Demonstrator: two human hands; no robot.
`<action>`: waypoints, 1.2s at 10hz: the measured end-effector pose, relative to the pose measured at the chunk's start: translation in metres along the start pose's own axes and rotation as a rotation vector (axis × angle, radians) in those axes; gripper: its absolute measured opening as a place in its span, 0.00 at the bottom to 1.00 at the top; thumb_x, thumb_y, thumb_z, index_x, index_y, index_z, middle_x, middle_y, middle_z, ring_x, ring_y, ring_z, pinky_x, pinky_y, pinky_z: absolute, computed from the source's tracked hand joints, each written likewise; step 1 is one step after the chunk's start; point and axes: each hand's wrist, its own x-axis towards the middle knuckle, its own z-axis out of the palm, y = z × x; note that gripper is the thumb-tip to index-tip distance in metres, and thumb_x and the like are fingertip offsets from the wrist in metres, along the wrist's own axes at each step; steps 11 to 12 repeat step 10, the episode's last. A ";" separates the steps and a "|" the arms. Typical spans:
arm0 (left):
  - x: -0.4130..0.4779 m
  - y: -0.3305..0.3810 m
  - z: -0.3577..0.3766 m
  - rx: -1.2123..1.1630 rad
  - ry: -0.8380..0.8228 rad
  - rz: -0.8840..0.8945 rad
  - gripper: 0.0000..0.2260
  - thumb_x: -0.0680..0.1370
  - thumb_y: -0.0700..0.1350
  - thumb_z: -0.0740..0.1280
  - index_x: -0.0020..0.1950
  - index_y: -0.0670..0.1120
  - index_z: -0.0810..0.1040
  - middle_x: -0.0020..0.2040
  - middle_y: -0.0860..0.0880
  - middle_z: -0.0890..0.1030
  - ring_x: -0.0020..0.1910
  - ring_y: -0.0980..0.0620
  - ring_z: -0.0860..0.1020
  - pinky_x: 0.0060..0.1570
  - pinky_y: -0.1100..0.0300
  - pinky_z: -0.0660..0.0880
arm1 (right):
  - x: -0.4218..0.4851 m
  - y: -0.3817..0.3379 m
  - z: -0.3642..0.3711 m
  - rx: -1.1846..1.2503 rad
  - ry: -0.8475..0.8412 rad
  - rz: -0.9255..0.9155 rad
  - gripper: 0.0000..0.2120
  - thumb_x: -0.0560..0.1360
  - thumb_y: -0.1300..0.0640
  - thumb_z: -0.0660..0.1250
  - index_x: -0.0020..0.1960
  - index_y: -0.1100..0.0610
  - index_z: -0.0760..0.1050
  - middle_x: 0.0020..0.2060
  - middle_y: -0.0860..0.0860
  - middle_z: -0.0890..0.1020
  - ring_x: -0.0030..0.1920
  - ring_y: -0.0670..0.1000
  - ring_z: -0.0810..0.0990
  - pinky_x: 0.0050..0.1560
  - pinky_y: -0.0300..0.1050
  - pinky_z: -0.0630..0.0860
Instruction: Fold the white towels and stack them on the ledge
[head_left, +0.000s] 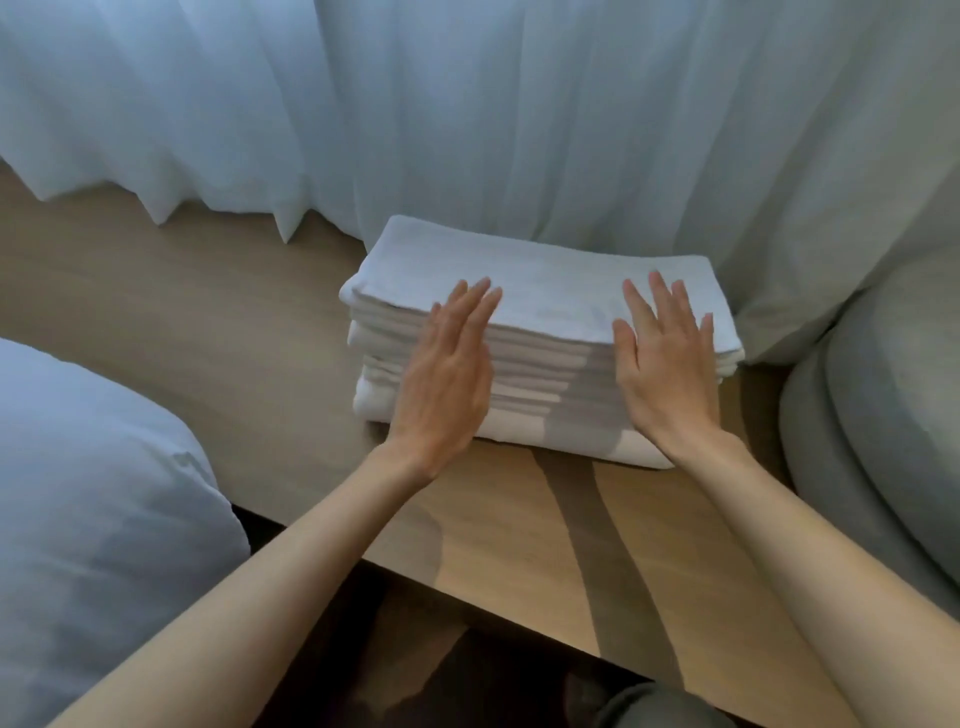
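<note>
Item: stack of folded white towels (540, 291), several layers deep, standing on the wooden ledge (234, 322). Its far side is against the sheer curtain (467, 104) and its right end is just beside a grey cushion (883, 415). A white pillow (93, 493) lies well apart to the left. Condition of stack: layers roughly squared, though the near edges step unevenly and the lower left corners jut past those above. Left hand (447, 369): over the near left part of the stack, fingers (475, 301) straight and pressed together, tips at the top towel's near edge, holding nothing. Right hand (665, 364): over the near right part, fingers (660, 296) straight and slightly spread, tips reaching over the top towel, holding nothing. Whether either palm actually bears on the cloth cannot be told, as the hands are slightly blurred. Step in hand, as judged: patting down or squaring the top towel. The stack looks close to complete, though no unfolded towel is in view to confirm it. Hazards: a press from one hand alone would likely skew the upper layers sideways, since loose folds slide easily on each other. A push toward the curtain could trap its fabric or shove the pile out of line. A pull toward the near edge may drag the top towel off and open its fold.
</note>
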 end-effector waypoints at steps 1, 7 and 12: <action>0.033 0.028 0.016 0.155 -0.203 0.080 0.22 0.82 0.43 0.55 0.76 0.50 0.59 0.76 0.48 0.62 0.76 0.46 0.56 0.75 0.45 0.49 | 0.000 0.016 -0.006 -0.016 -0.013 0.198 0.24 0.83 0.48 0.45 0.77 0.54 0.53 0.78 0.53 0.51 0.77 0.54 0.45 0.75 0.54 0.41; 0.058 0.041 0.067 0.336 -0.654 -0.097 0.22 0.82 0.60 0.43 0.76 0.62 0.52 0.78 0.52 0.53 0.77 0.41 0.50 0.72 0.37 0.47 | 0.019 0.081 -0.003 0.645 -0.185 0.524 0.22 0.82 0.54 0.52 0.75 0.56 0.59 0.68 0.52 0.71 0.64 0.52 0.72 0.59 0.46 0.70; 0.054 0.067 0.016 0.314 -0.555 -0.066 0.21 0.83 0.54 0.50 0.76 0.54 0.59 0.75 0.48 0.64 0.74 0.46 0.61 0.72 0.46 0.59 | -0.015 0.065 -0.058 0.524 -0.080 0.352 0.22 0.81 0.57 0.58 0.74 0.56 0.63 0.70 0.51 0.71 0.67 0.52 0.70 0.57 0.38 0.63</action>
